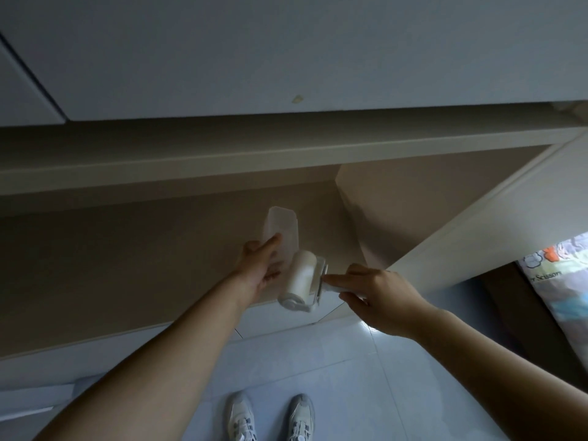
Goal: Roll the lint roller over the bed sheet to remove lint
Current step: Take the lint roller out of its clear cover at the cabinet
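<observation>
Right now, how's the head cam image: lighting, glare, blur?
Head view: dim overall, shelf recess shaded; one glare spot on the floor tiles near the right hand; lint roller and the left hand holding its cover reasonably sharp; bed sheet at the right edge brightest, lower part smeared.

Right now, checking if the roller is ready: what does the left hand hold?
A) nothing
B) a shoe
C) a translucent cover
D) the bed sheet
C: the left hand grips the translucent cover beside the bare lint roller, whose handle the right hand holds.

Matt white plastic lint roller (301, 283), translucent plastic cover (280, 230), glossy floor tiles (350, 377)
</observation>
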`<state>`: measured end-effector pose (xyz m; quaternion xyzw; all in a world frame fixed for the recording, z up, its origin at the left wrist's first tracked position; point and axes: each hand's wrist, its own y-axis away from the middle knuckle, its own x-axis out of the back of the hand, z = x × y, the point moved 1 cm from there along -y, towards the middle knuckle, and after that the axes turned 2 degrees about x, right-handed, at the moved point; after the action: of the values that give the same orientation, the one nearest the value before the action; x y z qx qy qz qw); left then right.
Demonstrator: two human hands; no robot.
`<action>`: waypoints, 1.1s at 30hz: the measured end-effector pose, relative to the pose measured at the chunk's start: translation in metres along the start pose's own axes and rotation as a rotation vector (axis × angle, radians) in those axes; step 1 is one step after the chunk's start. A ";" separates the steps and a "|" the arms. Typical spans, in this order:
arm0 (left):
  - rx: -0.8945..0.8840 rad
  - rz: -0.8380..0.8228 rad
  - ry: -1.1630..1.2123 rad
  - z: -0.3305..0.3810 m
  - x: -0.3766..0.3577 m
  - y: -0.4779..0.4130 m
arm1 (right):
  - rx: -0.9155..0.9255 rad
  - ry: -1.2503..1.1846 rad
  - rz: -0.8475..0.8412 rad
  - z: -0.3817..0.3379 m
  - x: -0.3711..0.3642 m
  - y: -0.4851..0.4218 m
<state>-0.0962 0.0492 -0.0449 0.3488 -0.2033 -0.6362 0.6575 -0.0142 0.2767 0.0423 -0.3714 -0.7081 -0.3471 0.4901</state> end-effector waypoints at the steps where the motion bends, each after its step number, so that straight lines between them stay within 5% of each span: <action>1: -0.028 0.023 -0.038 0.001 -0.001 -0.003 | -0.030 0.014 0.029 0.002 -0.001 0.002; 7: -0.229 0.086 -0.237 0.023 0.003 -0.021 | -0.205 -0.012 0.089 0.007 -0.006 0.013; 15: -0.288 0.401 -0.341 0.050 0.007 -0.056 | -0.310 -0.080 0.118 0.009 -0.008 0.021; 23: -0.308 0.395 -0.272 0.047 -0.008 -0.053 | -0.341 -0.118 0.162 0.007 -0.005 0.027; 33: -0.364 0.181 -0.493 -0.015 -0.042 0.010 | -0.421 -0.194 0.285 0.004 -0.022 0.081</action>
<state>-0.0831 0.0930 -0.0398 0.0410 -0.2695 -0.6664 0.6940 0.0597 0.3149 0.0308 -0.5927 -0.6045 -0.3769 0.3758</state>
